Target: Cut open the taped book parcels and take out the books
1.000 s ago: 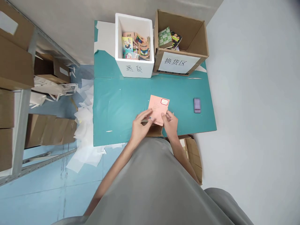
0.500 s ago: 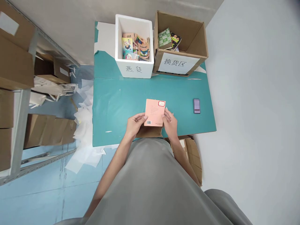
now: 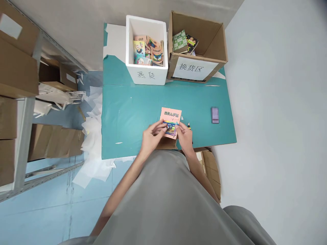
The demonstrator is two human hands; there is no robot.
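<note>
A pink book [image 3: 170, 117] with dark lettering and a colourful picture faces up near the table's front edge. My left hand [image 3: 152, 135] grips its left side, fingers bent and thumb over the picture. At the book's right side my right hand [image 3: 184, 135] pinches the edge. Beneath the book, an open cardboard box [image 3: 166, 144] partly shows at the table edge. A small black and yellow object [image 3: 189, 126] lies just beyond my right hand, partly hidden by it.
A white foam box [image 3: 149, 75] holding several books and a cardboard box [image 3: 214, 68] with some books stand at the back of the green table [image 3: 122, 112]. A phone [image 3: 215, 115] lies at right. Shelving [image 3: 24, 126] with boxes stands at left, beside white sheets on the floor.
The pink book has been turned over, from its plain back with a barcode to its picture cover. My left hand has shifted slightly right, and the black and yellow object now shows.
</note>
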